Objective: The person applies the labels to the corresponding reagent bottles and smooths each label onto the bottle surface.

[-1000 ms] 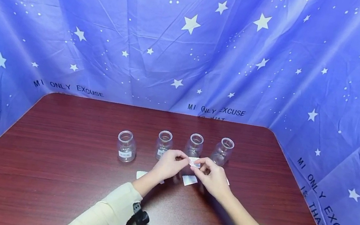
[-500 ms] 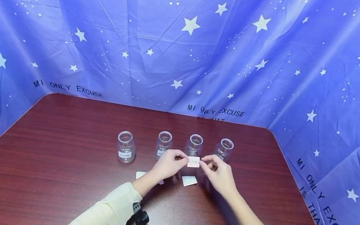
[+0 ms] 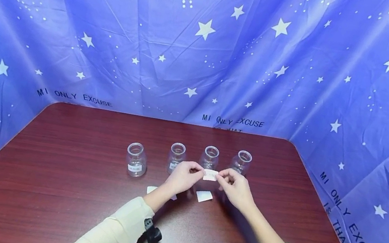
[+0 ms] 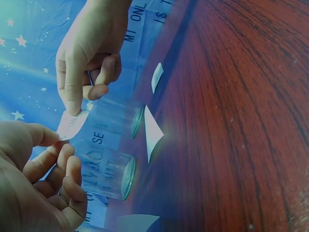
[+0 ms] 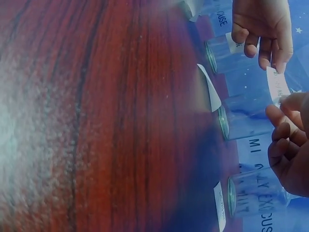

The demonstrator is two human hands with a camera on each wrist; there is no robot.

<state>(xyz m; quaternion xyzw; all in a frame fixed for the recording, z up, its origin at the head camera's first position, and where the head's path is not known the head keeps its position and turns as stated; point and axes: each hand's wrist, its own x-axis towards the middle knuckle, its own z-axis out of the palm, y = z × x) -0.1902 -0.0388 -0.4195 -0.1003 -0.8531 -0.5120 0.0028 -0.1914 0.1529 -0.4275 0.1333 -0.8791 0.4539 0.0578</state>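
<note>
A small white label (image 3: pixel 210 175) with dark print is stretched between both hands above the table. My left hand (image 3: pixel 183 179) pinches its left edge between thumb and forefinger. At the opposite edge, the thumb and forefinger of my right hand (image 3: pixel 237 188) grip it. Just behind it stands a clear glass jar (image 3: pixel 210 155), its lower part covered in the head view. In the right wrist view the label (image 5: pixel 277 84) hangs apart from the jar glass. A curled white paper piece (image 3: pixel 204 196) lies below the hands.
More glass jars stand in the row: a labelled one (image 3: pixel 136 159) at far left, another labelled one (image 3: pixel 177 153) behind my left hand, and one (image 3: pixel 243 160) behind my right. Paper (image 3: pixel 152 190) lies partly under my left wrist; a printed slip (image 5: pixel 219 207) lies by the right jar.
My right hand has shifted from the label's face to its right edge, so the print now shows between the hands. My left hand has stayed nearly still, holding the label.
</note>
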